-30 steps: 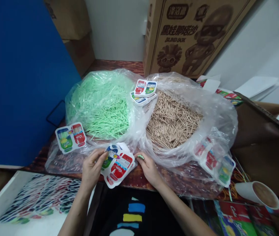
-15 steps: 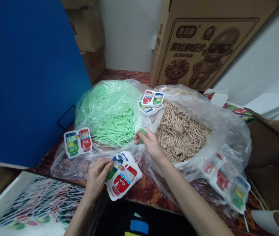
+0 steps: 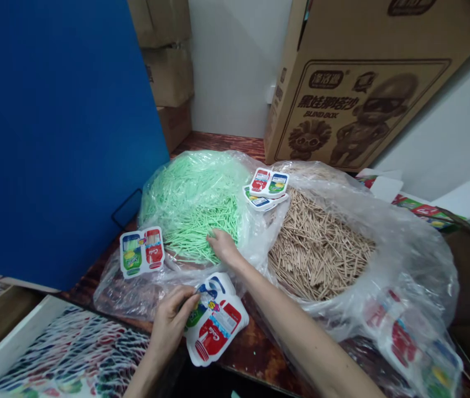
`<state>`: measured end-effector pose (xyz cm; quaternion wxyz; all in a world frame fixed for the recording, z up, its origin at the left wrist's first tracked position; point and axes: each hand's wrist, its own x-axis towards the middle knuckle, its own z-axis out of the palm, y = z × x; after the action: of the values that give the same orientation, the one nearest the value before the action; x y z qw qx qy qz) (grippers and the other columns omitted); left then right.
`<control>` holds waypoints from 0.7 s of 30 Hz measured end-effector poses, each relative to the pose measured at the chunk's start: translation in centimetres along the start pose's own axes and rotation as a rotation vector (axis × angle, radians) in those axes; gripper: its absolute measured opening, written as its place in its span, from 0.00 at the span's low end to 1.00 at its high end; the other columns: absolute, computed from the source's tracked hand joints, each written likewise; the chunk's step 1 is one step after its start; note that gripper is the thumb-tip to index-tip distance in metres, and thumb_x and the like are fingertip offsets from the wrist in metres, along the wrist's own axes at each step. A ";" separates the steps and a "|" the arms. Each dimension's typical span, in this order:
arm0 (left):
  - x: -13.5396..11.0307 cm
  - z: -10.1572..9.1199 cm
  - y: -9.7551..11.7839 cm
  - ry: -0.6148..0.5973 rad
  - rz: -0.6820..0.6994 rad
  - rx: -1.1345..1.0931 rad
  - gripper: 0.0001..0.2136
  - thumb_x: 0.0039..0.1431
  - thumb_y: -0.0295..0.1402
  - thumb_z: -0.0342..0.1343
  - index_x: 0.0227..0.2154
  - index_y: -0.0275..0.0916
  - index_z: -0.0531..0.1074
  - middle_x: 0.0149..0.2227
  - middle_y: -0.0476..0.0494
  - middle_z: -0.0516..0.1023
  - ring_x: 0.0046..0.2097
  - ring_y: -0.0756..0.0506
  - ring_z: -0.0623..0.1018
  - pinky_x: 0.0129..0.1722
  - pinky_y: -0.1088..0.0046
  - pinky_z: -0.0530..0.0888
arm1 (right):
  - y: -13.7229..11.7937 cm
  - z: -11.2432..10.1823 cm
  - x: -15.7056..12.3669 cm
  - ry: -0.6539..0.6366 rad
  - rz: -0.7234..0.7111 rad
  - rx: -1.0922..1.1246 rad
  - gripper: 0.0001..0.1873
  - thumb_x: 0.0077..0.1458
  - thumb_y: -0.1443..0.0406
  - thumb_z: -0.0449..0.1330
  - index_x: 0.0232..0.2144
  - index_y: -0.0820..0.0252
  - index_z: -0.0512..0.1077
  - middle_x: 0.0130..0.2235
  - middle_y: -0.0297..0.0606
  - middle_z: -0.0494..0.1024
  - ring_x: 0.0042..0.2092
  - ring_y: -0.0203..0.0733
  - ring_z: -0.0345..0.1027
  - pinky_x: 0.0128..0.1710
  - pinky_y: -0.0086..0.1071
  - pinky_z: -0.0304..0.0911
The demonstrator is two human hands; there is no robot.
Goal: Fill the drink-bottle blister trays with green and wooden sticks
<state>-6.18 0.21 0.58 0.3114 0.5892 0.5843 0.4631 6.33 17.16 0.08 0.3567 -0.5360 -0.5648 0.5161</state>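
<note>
My left hand [image 3: 176, 315] grips a stack of printed cards [image 3: 217, 327] with red and green soda-bottle shapes, tilted above the front edge of the table. My right hand [image 3: 223, 246] reaches onto the heap of thin green sticks [image 3: 196, 224] in its open clear bag. Its fingers are curled together, with a bit of green at the tips; how many sticks they hold is hidden. Right of it, a second clear bag holds a heap of brown sticks [image 3: 322, 249]. One card with sticks behind its windows [image 3: 142, 252] lies left of the green heap.
More cards [image 3: 266, 188] rest between the two bags, and others [image 3: 413, 342] lie under plastic at the right. A blue panel [image 3: 61, 138] stands at the left above a white box [image 3: 69, 354] of cards. A large cardboard box [image 3: 359, 88] stands behind.
My right hand has moved left and down from between the bags onto the green sticks. The left hand still grips the card stack. The view has tipped slightly upward.
</note>
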 end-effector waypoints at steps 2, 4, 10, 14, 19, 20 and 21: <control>0.1 -0.1 0.2 0.006 0.003 -0.007 0.09 0.57 0.37 0.55 0.25 0.39 0.75 0.27 0.45 0.77 0.31 0.45 0.76 0.31 0.72 0.73 | -0.6 0.0 0.1 0.037 -0.021 0.025 0.13 0.45 0.71 0.57 0.16 0.57 0.58 0.18 0.25 0.59 0.24 0.33 0.55 0.27 0.26 0.54; 0.0 -0.3 0.2 0.017 0.009 -0.009 0.09 0.57 0.37 0.56 0.25 0.39 0.75 0.27 0.45 0.78 0.31 0.45 0.77 0.31 0.72 0.73 | -1.3 -0.8 -0.5 0.077 -0.042 0.063 0.09 0.49 0.67 0.55 0.20 0.56 0.60 0.23 0.27 0.65 0.27 0.34 0.60 0.29 0.27 0.58; 0.1 -1.0 -0.2 0.050 -0.013 -0.021 0.08 0.56 0.37 0.57 0.26 0.40 0.76 0.28 0.46 0.77 0.31 0.45 0.76 0.31 0.73 0.73 | -0.8 -6.5 -8.1 -0.040 0.014 0.494 0.12 0.54 0.55 0.57 0.35 0.56 0.62 0.31 0.35 0.75 0.32 0.42 0.72 0.34 0.37 0.67; 0.3 -0.1 0.4 0.032 -0.022 -0.031 0.09 0.56 0.38 0.57 0.25 0.39 0.76 0.27 0.46 0.76 0.30 0.46 0.75 0.30 0.73 0.72 | 3.2 -7.9 -14.8 0.097 -0.091 0.236 0.10 0.58 0.59 0.54 0.41 0.55 0.67 0.31 0.35 0.74 0.35 0.43 0.70 0.40 0.38 0.65; -0.1 2.4 2.0 -0.055 0.035 -0.078 0.07 0.57 0.35 0.57 0.28 0.39 0.75 0.30 0.46 0.76 0.33 0.46 0.75 0.34 0.73 0.71 | 7.2 -7.5 -18.5 0.103 -0.200 0.028 0.08 0.58 0.61 0.56 0.33 0.56 0.73 0.35 0.39 0.75 0.41 0.46 0.68 0.43 0.37 0.63; -0.2 2.9 2.3 -0.067 0.039 -0.094 0.06 0.57 0.34 0.57 0.28 0.39 0.75 0.30 0.46 0.76 0.34 0.46 0.75 0.35 0.73 0.71 | 7.0 -7.7 -18.5 0.092 -0.182 0.081 0.08 0.58 0.60 0.56 0.33 0.56 0.73 0.35 0.39 0.75 0.40 0.45 0.69 0.43 0.37 0.63; -0.3 3.3 2.6 -0.080 0.037 -0.111 0.06 0.57 0.34 0.57 0.28 0.39 0.75 0.31 0.45 0.76 0.34 0.46 0.75 0.36 0.73 0.71 | 6.4 -8.0 -18.4 0.104 -0.146 0.163 0.08 0.58 0.60 0.56 0.33 0.57 0.73 0.35 0.39 0.76 0.40 0.45 0.69 0.43 0.37 0.63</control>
<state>-2.09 0.12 1.64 0.3579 0.5999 0.5337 0.4766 18.67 0.16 -1.62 0.4644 -0.4887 -0.5393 0.5046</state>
